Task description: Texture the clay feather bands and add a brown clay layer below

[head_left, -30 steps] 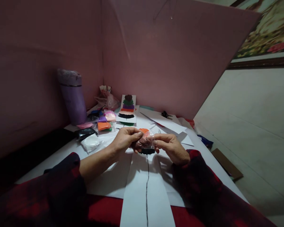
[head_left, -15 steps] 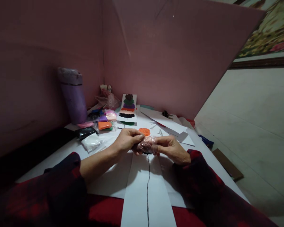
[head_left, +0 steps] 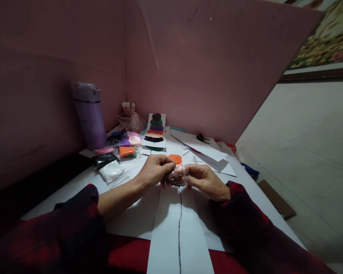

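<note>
Between my two hands is a clear plastic packet of brown clay (head_left: 176, 175), held just above the paper. My left hand (head_left: 157, 169) pinches its left side with thumb and fingers. On the other side, my right hand (head_left: 204, 180) grips the packet's clear plastic edge. Beneath them lies a long white paper strip (head_left: 167, 236) with a wavy dark line down it. A textured orange clay round (head_left: 175, 159) shows just beyond the packet. The strip's part directly under my hands is hidden.
Several bagged clay packets, an orange one (head_left: 127, 151) and a white one (head_left: 112, 173) among them, lie left. Behind stand a purple bottle (head_left: 90, 118) and a card with coloured bands (head_left: 155, 131). Loose white sheets (head_left: 205, 148) and keys (head_left: 202, 138) lie at the back right.
Both hands keep hold of the brown clay packet in nearly the same place. The whole view has shifted very slightly.
</note>
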### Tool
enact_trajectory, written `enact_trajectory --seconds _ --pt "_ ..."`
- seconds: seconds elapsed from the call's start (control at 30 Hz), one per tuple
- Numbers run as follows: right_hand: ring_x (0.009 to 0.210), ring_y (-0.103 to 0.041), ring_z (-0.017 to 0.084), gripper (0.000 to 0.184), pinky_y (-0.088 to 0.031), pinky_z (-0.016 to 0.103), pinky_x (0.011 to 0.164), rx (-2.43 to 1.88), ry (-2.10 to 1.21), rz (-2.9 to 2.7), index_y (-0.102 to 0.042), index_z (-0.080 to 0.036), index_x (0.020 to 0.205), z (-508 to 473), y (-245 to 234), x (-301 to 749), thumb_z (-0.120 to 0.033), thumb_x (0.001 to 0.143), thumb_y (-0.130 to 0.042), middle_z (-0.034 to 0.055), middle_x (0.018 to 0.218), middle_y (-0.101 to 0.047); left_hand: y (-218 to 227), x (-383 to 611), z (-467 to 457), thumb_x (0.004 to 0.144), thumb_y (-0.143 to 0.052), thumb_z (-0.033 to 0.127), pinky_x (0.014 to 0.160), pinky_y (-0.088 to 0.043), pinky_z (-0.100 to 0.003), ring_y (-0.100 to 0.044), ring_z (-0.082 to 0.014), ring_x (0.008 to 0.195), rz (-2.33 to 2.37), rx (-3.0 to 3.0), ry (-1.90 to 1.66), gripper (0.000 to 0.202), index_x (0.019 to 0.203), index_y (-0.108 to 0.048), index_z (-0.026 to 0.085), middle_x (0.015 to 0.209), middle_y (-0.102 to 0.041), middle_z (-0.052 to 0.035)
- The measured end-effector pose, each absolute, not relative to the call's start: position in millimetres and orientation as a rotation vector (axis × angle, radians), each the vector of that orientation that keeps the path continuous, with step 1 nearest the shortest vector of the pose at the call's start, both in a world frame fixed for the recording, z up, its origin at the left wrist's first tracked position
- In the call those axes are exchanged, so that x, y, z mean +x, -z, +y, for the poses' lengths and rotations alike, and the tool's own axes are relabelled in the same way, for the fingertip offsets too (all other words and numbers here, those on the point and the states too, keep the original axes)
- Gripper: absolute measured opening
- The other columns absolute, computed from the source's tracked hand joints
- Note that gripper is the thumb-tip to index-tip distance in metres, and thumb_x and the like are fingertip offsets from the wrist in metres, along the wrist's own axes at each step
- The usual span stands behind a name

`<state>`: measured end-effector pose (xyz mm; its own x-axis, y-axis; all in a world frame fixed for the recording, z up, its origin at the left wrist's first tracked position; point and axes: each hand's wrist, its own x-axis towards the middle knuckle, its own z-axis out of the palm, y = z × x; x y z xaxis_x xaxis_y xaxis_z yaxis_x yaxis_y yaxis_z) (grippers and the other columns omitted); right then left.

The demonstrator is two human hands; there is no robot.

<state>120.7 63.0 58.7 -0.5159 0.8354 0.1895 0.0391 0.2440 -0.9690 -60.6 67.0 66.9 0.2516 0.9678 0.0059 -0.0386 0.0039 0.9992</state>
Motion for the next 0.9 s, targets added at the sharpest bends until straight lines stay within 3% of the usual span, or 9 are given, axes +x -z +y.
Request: enact_trajectory --seconds 0.1,0.27,0.43,0.67,0.77,0.9 --pt "0.076 -0.064 0.017 0.015 -0.051 0.029 0.067 -0.813 -1.310 -1.781 -0.073 -0.016 0.084 61.5 -57.5 119.2 -0.028 0.074 -0.074 0.0058 0.089 -0.071 -63.1 -61.8 68.7 0.078 -0.062 0.020 0.031 -0.036 -0.015 -0.051 -0.0097 0.033 0.995 1.297 -1.022 0.010 0.072 -0.061 0.012 0.043 -0.056 0.0021" --pt "0.057 -0.054 0.011 0.008 -0.046 0.024 0.053 -0.956 -1.176 -1.827 -0.067 -0.016 0.079 57.1 -54.1 116.0 -0.024 0.078 -0.066 0.0016 0.071 -0.066 -58.1 -63.1 70.4 0.077 -0.064 0.025 0.031 -0.038 -0.017 -0.051 -0.0097 0.033 0.970 1.284 -0.942 0.015 0.071 -0.062 0.011 0.048 -0.059 0.0000" --pt "0.056 -0.055 0.012 0.015 -0.047 0.025 0.053 -0.939 -1.165 -1.821 -0.063 -0.016 0.079 58.1 -51.7 116.6 -0.030 0.081 -0.063 0.0015 0.070 -0.064 -61.0 -62.6 69.2 0.079 -0.061 0.023 0.029 -0.032 -0.015 -0.047 -0.0077 0.030 0.965 1.243 -0.894 0.016 0.070 -0.061 0.010 0.047 -0.058 -0.0004" --pt "0.057 -0.056 0.011 0.001 -0.048 0.023 0.054 -0.941 -0.982 -1.987 -0.061 -0.017 0.077 56.9 -54.5 118.9 -0.017 0.077 -0.061 -0.0003 0.068 -0.062 -62.5 -60.2 67.8 0.082 -0.057 0.021 0.033 -0.036 -0.016 -0.048 -0.0072 0.034 1.003 1.157 -0.903 0.012 0.076 -0.059 0.011 0.050 -0.057 0.0008" --pt "0.055 -0.054 0.010 0.005 -0.046 0.022 0.051 -0.954 -0.879 -1.994 -0.064 -0.017 0.079 55.5 -54.8 118.0 -0.020 0.080 -0.060 -0.0015 0.065 -0.061 -64.8 -60.2 66.9 0.083 -0.055 0.021 0.034 -0.035 -0.016 -0.047 -0.0070 0.034 1.021 1.184 -0.917 0.013 0.076 -0.059 0.011 0.050 -0.056 0.0008" --pt "0.054 -0.053 0.010 0.017 -0.046 0.023 0.051 -0.938 -1.022 -1.874 -0.070 -0.016 0.090 55.6 -52.3 114.9 -0.025 0.083 -0.059 0.0010 0.072 -0.066 -65.9 -61.3 67.4 0.083 -0.057 0.023 0.035 -0.033 -0.017 -0.046 -0.0076 0.035 1.052 1.293 -0.996 0.013 0.074 -0.057 0.013 0.052 -0.055 0.0028"
